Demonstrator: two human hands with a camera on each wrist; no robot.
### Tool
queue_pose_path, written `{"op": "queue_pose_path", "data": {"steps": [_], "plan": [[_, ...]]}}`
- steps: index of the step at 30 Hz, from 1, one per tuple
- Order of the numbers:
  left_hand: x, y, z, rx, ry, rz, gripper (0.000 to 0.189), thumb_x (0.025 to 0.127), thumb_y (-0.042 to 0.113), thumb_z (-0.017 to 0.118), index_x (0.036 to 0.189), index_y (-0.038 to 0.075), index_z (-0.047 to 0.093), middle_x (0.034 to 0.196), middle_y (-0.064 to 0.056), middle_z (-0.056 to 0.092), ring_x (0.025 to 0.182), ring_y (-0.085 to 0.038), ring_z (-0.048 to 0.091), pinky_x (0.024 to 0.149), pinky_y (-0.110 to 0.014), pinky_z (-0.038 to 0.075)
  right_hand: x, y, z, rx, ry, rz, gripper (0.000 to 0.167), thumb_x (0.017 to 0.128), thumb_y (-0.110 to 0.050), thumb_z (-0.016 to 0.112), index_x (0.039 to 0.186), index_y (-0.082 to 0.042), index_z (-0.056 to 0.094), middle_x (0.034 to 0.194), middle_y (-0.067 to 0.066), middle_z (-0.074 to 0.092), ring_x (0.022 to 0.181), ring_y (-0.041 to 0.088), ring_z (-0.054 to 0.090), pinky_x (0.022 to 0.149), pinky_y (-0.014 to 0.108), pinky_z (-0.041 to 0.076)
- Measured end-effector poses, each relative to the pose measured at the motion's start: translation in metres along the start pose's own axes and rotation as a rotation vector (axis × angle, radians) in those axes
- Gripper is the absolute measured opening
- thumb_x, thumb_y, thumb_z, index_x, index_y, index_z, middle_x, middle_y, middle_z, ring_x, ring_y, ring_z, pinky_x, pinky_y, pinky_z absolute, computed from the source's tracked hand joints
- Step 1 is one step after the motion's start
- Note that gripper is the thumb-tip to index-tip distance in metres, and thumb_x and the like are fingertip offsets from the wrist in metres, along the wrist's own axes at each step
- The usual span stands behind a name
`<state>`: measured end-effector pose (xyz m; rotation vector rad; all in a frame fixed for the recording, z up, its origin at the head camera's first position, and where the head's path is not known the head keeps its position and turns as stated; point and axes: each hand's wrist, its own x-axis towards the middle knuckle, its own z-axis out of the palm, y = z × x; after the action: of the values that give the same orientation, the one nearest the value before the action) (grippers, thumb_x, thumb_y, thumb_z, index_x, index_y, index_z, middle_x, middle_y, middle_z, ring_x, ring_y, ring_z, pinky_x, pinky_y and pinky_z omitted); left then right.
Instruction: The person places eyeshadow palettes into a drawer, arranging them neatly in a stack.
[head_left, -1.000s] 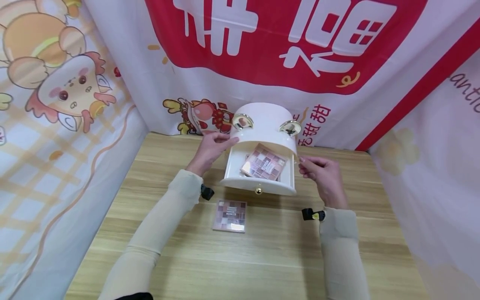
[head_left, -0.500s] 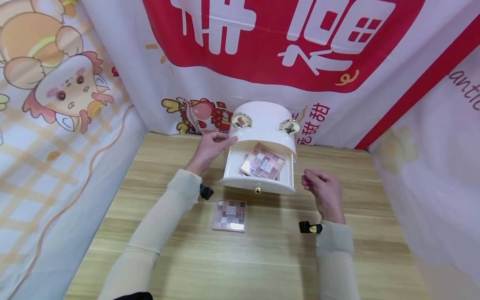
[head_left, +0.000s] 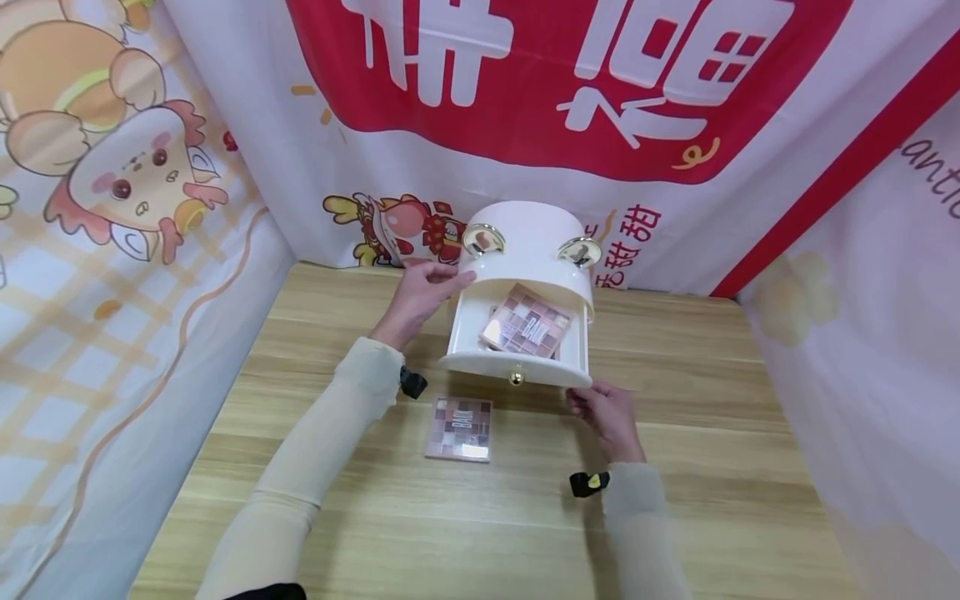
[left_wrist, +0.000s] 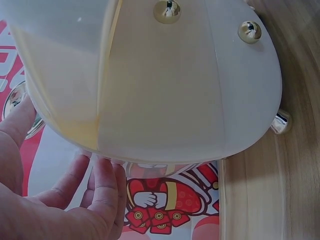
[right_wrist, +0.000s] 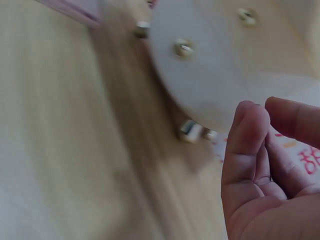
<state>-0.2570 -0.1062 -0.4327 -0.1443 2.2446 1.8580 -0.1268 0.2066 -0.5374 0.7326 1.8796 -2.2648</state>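
Observation:
A white rounded cosmetics storage box with two gold-rimmed ovals on top stands at the back of the table. Its drawer is pulled out and holds eyeshadow palettes. My left hand grips the box's left side, the thumb at the front edge of the top and the fingers along the side. My right hand is by the drawer's front right corner, loosely curled with nothing in it. In the right wrist view its thumb and finger almost meet. Another eyeshadow palette lies on the table in front.
Two gold knobs show on the box's front in the left wrist view, with a gold foot below. A printed cloth hangs close behind the box. More cloth walls the left and right sides of the wooden table.
My right hand has left the box's right side and come down and inward to the drawer's front right corner. The left hand keeps its place. The drawer and palettes have not moved.

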Motion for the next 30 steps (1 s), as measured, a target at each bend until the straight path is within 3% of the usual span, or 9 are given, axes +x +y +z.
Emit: {"op": "queue_pose_path", "data": {"steps": [8,14,18,20,23,27,30], "plan": [[0.001,-0.001,0.001,-0.002,0.000,0.004,0.065,0.074,0.058,0.084,0.119,0.014,0.067,0.120,-0.003,0.063,0.110,-0.022,0.059,0.096,-0.039,0.050,0.000,0.033,0.029,-0.095,-0.094,-0.082,0.019,0.092,0.005,0.066,0.106,0.018,0.065,0.082,0.016,0.070,0.065,0.019,0.067,0.062,0.031,0.057],[0.001,-0.001,0.000,-0.010,-0.005,0.007,0.067,0.073,0.058,0.085,0.119,0.013,0.067,0.120,-0.004,0.063,0.110,-0.023,0.059,0.096,-0.039,0.049,-0.002,0.047,0.049,-0.065,-0.172,-0.046,0.025,0.088,0.009,0.069,0.111,0.015,0.061,0.083,0.019,0.068,0.065,0.023,0.064,0.058,0.031,0.054],[0.001,0.000,-0.001,0.007,-0.001,0.003,0.068,0.072,0.060,0.084,0.119,0.013,0.067,0.119,-0.004,0.063,0.110,-0.023,0.059,0.095,-0.040,0.049,-0.004,0.051,0.062,-0.137,-0.201,-0.084,0.015,0.084,0.009,0.071,0.097,0.015,0.065,0.074,0.018,0.067,0.059,0.021,0.061,0.055,0.030,0.052],[0.001,0.000,0.000,0.014,0.002,0.001,0.068,0.072,0.060,0.084,0.118,0.014,0.067,0.119,-0.004,0.063,0.110,-0.023,0.059,0.095,-0.040,0.049,-0.004,0.054,0.068,-0.198,-0.220,-0.110,0.013,0.081,0.009,0.072,0.093,0.013,0.068,0.070,0.016,0.066,0.057,0.021,0.059,0.054,0.030,0.052],[0.001,0.001,0.000,0.012,0.000,0.001,0.069,0.072,0.060,0.084,0.118,0.013,0.067,0.119,-0.004,0.063,0.110,-0.023,0.059,0.095,-0.040,0.049,-0.003,0.058,0.076,-0.310,-0.254,-0.162,0.023,0.078,0.008,0.076,0.099,0.010,0.068,0.076,0.016,0.067,0.059,0.022,0.061,0.055,0.034,0.054],[0.001,0.000,0.000,0.003,0.000,0.003,0.068,0.072,0.059,0.085,0.119,0.013,0.067,0.120,-0.004,0.063,0.110,-0.023,0.059,0.095,-0.040,0.049,-0.003,0.061,0.085,-0.582,-0.291,-0.236,0.044,0.076,-0.007,0.086,0.115,0.002,0.067,0.101,0.014,0.071,0.079,0.023,0.067,0.073,0.039,0.057],[0.001,-0.001,0.000,-0.003,0.006,0.010,0.067,0.073,0.059,0.085,0.118,0.013,0.067,0.120,-0.004,0.063,0.109,-0.023,0.059,0.095,-0.040,0.049,-0.004,0.059,0.091,-0.778,-0.319,-0.261,0.055,0.075,-0.022,0.090,0.123,-0.005,0.068,0.107,0.010,0.070,0.090,0.023,0.065,0.081,0.041,0.055]]}}
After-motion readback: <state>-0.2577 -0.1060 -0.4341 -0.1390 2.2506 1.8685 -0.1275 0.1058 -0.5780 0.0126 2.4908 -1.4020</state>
